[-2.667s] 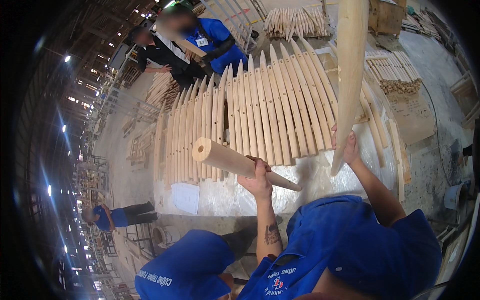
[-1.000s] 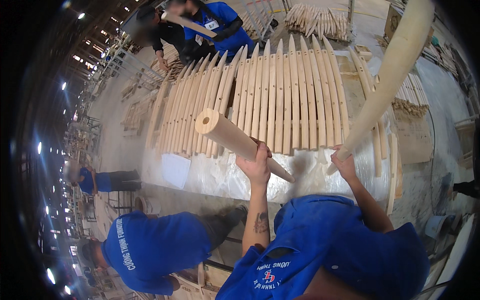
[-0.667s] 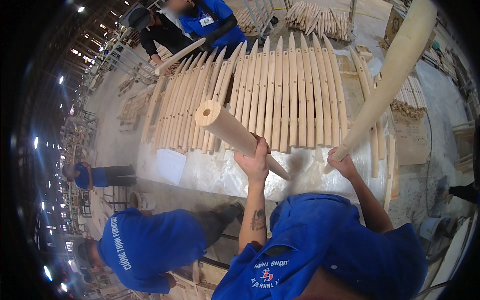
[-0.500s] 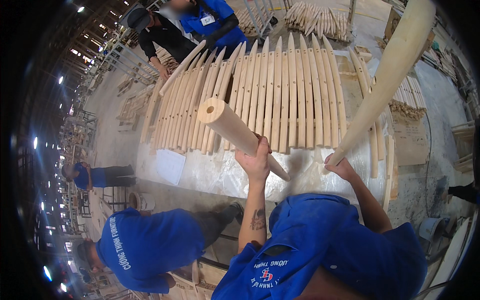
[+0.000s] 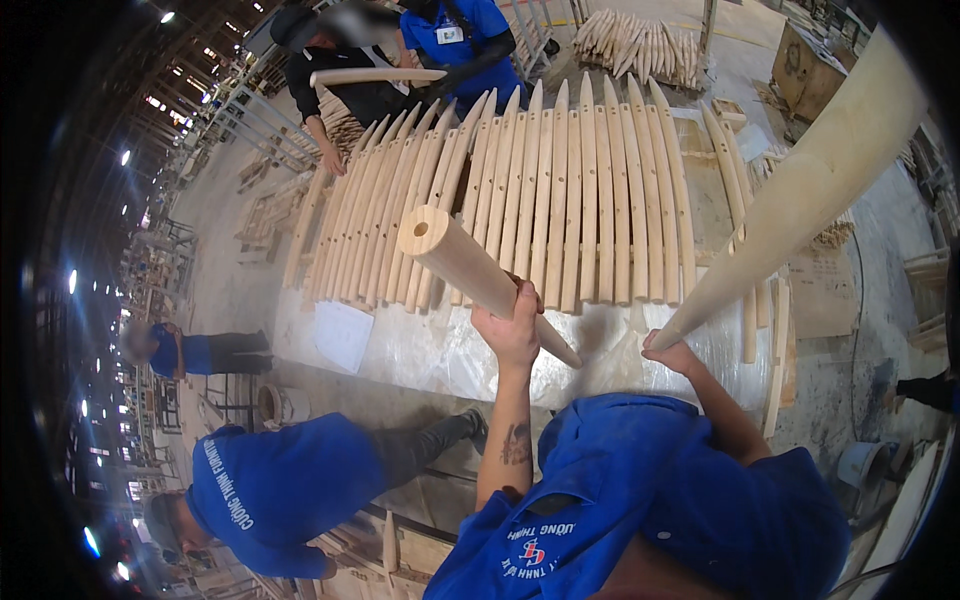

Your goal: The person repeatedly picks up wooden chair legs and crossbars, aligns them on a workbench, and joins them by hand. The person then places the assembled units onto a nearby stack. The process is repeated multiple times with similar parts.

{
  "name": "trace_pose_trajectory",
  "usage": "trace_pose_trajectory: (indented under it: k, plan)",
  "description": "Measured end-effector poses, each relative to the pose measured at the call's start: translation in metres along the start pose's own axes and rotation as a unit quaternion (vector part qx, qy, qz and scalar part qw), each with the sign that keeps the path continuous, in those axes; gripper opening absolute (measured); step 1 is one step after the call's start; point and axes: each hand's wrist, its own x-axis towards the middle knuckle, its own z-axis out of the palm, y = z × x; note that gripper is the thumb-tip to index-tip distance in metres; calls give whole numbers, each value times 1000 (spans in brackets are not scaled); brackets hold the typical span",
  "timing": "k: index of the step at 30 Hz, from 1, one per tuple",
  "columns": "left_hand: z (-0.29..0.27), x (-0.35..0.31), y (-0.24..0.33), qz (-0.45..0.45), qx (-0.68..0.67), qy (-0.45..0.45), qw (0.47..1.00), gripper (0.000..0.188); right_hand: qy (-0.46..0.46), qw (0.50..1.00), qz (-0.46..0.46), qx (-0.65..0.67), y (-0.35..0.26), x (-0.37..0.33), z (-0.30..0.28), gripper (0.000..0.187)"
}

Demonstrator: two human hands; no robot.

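Note:
My left hand (image 5: 512, 325) is wrapped round a pale wooden post (image 5: 458, 258). A round hole shows in the post's thick upper end, and its thin tapered end points down over the table. Farther right, my right hand (image 5: 671, 354) grips the narrow end of a second tapered wooden post (image 5: 800, 190). That one rises up and to the right past the view's edge, with small holes in its side. Beyond my hands, several similar posts (image 5: 555, 210) lie side by side in a row, their pointed ends away from me.
The table (image 5: 420, 350) has a shiny plastic cover with a white paper sheet (image 5: 343, 335) on it. Two people stand across it; one person's hand (image 5: 332, 158) touches the row's left end. Another person in blue (image 5: 290, 480) bends at my left. More posts (image 5: 640, 45) are stacked behind.
The post in my right hand has swung right and looms larger. Across the table, a post at the row's far left has been lifted to near level. The person at my left has shifted slightly.

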Motion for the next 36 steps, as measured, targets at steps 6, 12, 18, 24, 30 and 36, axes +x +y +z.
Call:
trace_pose_trajectory:
  k: [6, 12, 18, 24, 30, 36]
  plan:
    - [-2, 0, 1, 8, 13, 8, 1000, 21, 3, 1000, 3, -9, 6, 1, 4, 21]
    - [-3, 0, 0, 19, 6, 3, 1000, 20, 30, 999, -7, -16, 12, -1, 6, 27]
    - [-5, -1, 3, 20, -3, 3, 1000, 21, 27, 1000, 9, -12, 16, 2, 5, 31]
    - [-5, -1, 2, 20, -32, 10, 999, 20, 14, 999, 28, -5, 13, 3, 3, 30]
    - [-4, -1, 3, 22, -11, 11, 1000, 24, 8, 1000, 17, 22, 7, 1, 2, 19]
    - [-4, -1, 2, 20, -33, 5, 999, 21, 7, 1000, 5, 15, 7, 1, 0, 17]
